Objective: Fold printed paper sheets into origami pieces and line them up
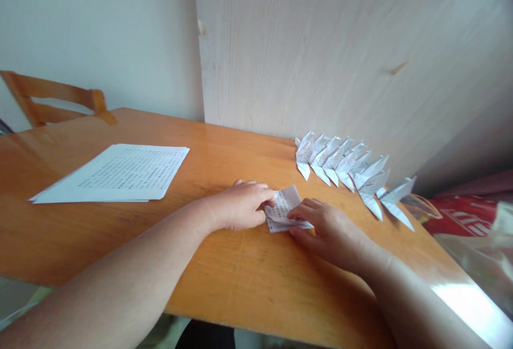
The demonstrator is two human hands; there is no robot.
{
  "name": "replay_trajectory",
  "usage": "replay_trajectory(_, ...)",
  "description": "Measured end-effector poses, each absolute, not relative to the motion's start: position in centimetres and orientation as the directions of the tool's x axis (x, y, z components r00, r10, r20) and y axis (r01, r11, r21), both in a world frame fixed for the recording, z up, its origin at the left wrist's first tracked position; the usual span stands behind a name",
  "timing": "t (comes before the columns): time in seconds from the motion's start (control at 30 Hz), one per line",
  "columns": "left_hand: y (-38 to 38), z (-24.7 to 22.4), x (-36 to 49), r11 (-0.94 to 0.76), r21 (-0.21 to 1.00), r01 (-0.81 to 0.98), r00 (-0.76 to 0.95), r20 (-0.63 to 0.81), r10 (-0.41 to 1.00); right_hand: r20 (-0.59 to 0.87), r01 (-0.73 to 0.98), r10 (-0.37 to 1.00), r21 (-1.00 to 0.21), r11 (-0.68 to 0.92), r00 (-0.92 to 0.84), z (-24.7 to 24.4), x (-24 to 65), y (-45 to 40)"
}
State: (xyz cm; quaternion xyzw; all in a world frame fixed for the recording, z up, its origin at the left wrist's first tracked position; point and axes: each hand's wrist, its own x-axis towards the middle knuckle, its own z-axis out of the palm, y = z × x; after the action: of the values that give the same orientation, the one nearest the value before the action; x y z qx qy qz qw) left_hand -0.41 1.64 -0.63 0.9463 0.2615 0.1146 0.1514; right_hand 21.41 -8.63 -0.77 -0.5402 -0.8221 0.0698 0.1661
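Observation:
A small folded sheet of printed paper point(282, 206) lies on the wooden table between my two hands, with a flap raised on its right side. My left hand point(246, 204) grips the paper's left edge, thumb on top, the other fingers curled. On the right edge, my right hand point(324, 226) pinches the flap between thumb and fingers. Part of the paper is hidden under the fingers.
A stack of printed sheets point(132, 172) lies on the left of the table point(224, 274). Several folded paper pieces point(340, 159) stand in rows at the back right, near the wooden panel point(304, 60). A chair point(60, 95) is at the far left; a red bag point(460, 214) sits beyond the right edge.

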Motion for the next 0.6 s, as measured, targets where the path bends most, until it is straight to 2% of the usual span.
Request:
replay_trajectory(0.23, 1.7, -0.4, -0.4, -0.803, 0.369, 0.468, 0.829, 0.131, 0.544, 0.191, 0.861, 0.923, -0.335, 0.382, -0.334, -1.1, 21.7, -8.2)
replay_trajectory(0.6, 2.0, -1.7, 0.4, -0.726, 0.448, 0.522, 0.748, 0.169, 0.642, 0.184, 0.894, 0.975, -0.405, 0.192, -0.126, -2.6, 21.5, -7.2)
